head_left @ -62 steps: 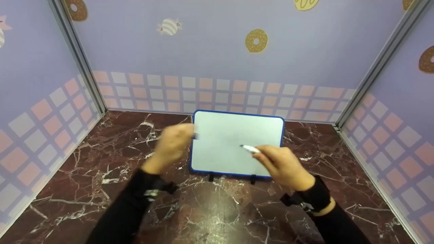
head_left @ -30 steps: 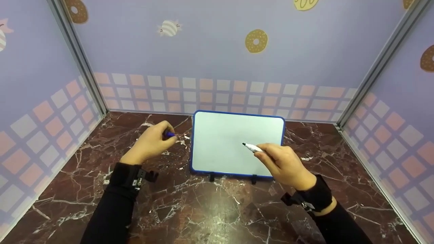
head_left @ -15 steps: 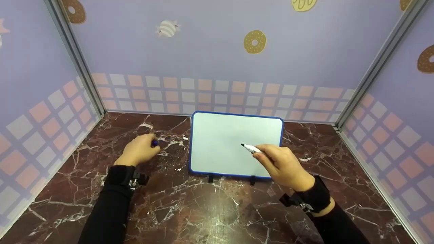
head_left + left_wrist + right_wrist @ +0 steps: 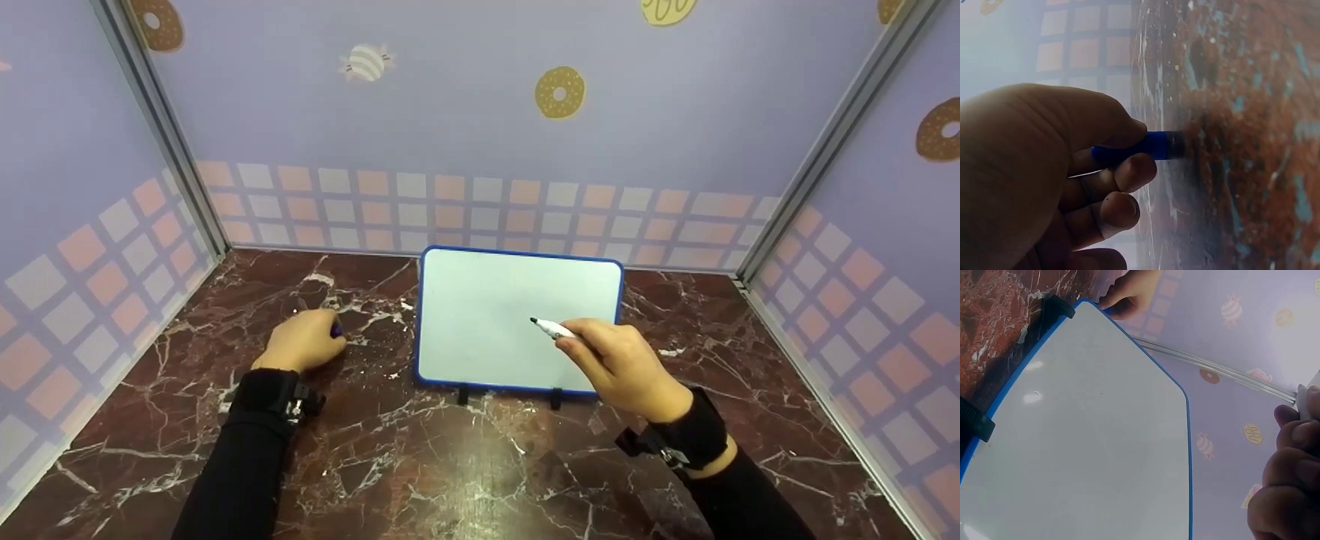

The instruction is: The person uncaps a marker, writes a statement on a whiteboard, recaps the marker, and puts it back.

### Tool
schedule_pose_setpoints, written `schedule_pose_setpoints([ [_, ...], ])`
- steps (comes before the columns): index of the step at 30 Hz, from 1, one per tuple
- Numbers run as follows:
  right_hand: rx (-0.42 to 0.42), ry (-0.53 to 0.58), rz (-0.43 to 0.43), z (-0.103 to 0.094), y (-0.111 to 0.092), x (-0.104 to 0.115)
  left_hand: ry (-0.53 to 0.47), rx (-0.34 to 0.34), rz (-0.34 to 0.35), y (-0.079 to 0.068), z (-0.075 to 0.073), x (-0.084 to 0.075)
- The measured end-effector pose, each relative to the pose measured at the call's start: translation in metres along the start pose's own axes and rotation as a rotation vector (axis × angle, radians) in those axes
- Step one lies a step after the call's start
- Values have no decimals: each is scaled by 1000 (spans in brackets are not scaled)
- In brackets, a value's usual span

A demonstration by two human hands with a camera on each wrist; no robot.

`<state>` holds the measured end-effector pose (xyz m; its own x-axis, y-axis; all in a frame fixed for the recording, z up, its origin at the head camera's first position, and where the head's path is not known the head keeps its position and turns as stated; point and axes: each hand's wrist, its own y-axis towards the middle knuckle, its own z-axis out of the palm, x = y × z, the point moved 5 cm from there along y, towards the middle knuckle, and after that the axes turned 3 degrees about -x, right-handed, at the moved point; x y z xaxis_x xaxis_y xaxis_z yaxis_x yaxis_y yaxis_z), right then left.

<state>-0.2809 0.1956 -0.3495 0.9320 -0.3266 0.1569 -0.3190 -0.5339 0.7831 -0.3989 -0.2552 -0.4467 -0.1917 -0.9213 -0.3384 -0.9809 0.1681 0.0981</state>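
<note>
My left hand (image 4: 304, 341) is low over the table, left of the whiteboard. Between thumb and fingertips it pinches a small blue marker cap (image 4: 1154, 146), whose dark end points at the tabletop; whether it touches is hard to tell. My right hand (image 4: 626, 367) grips an uncapped white marker (image 4: 553, 328) in front of the whiteboard (image 4: 495, 300), its dark tip pointing left. The board has a blue frame and a blank white face with tiny specks. In the right wrist view, the marker is mostly hidden by curled fingers (image 4: 1292, 472).
Two black feet (image 4: 463, 394) support the board's lower edge on the dark red marbled table (image 4: 450, 465). Patterned lilac walls (image 4: 465, 112) stand behind and at both sides, joined by grey metal corner posts (image 4: 161, 127).
My left hand has moved from the board's left edge leftward and down toward the table, carrying the blue marker cap. My right hand stays nearly still with the marker.
</note>
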Motion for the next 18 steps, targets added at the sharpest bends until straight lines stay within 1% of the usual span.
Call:
schedule_pose_setpoints([
  [7,0,5,-8,1,1,1,-7,27,-9,-2,3,1],
  [10,4,9,1,2,0,0,-8,39,-20,-2,2,3],
  [14,12,15,9,1,0,0,-17,40,-53,-3,-7,5],
  [18,11,13,4,1,0,0,-57,5,-91,-7,-23,4],
])
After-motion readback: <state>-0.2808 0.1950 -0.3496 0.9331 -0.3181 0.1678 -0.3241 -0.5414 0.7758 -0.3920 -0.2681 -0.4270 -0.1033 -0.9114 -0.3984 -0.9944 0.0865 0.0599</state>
